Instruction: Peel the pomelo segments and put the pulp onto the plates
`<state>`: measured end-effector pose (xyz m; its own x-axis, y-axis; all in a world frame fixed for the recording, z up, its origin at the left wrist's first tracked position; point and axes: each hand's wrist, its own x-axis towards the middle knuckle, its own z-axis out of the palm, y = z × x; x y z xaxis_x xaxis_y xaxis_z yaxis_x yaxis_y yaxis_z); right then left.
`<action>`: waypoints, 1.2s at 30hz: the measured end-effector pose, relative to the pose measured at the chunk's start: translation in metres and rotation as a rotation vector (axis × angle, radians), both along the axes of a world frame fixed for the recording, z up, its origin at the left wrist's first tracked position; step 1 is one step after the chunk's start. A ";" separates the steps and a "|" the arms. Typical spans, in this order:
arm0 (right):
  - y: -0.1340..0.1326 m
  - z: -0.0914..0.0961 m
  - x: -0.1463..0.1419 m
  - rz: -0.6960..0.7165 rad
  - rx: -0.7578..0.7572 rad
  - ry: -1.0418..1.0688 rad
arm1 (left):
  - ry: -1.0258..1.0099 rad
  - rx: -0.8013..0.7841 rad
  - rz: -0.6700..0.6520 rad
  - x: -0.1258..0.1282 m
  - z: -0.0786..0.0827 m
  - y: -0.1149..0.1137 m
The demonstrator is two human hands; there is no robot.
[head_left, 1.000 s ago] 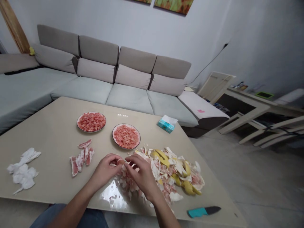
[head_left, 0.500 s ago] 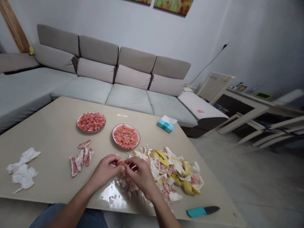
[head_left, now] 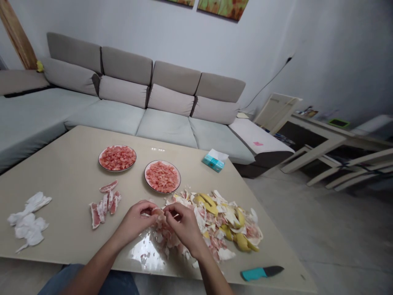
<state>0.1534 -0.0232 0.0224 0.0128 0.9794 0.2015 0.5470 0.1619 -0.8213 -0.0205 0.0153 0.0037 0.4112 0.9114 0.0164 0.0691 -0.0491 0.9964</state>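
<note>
My left hand [head_left: 139,219] is closed, its fingertips pinching a small pink pomelo segment [head_left: 157,211]. From the other side my right hand [head_left: 183,224] pinches at the segment's edge with thumb and forefinger. Its exact grip is partly hidden by the fingers. Below and right of both hands spreads a heap of pomelo peel and membrane scraps [head_left: 227,215], with white pith and yellow rind. Left of my hands lie several unpeeled pomelo segments [head_left: 106,207]. Beyond them stand two plates of pink pulp pieces, a left plate [head_left: 117,158] and a right plate [head_left: 162,176].
A knife with a teal handle [head_left: 254,274] lies near the table's front right edge. Crumpled white tissues [head_left: 30,221] are on the left. At the back right sits a blue tissue box [head_left: 214,160]. A grey sofa [head_left: 168,125] stands behind the table [head_left: 70,164].
My right fingertips have shifted slightly right, away from the left ones, and the segment shows a little less between them. The plates, heap and knife stay in place.
</note>
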 end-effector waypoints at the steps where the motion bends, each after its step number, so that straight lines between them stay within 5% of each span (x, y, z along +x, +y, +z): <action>1: -0.001 0.000 0.000 -0.001 0.005 -0.006 | 0.007 -0.003 0.007 0.000 0.001 0.000; 12: -0.004 0.000 -0.004 -0.001 -0.015 0.008 | -0.018 -0.040 -0.018 -0.002 -0.001 0.002; 23: -0.018 -0.016 0.007 0.006 -0.156 -0.119 | -0.297 -0.368 -0.089 -0.006 0.010 -0.002; 36: -0.026 -0.004 0.014 -0.002 -0.023 -0.093 | -0.428 -0.522 -0.121 -0.010 0.015 0.000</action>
<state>0.1674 -0.0492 0.0182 -0.0028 0.9838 0.1794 0.6214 0.1423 -0.7705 -0.0306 0.0151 0.0183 0.5660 0.7920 -0.2288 -0.3122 0.4627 0.8297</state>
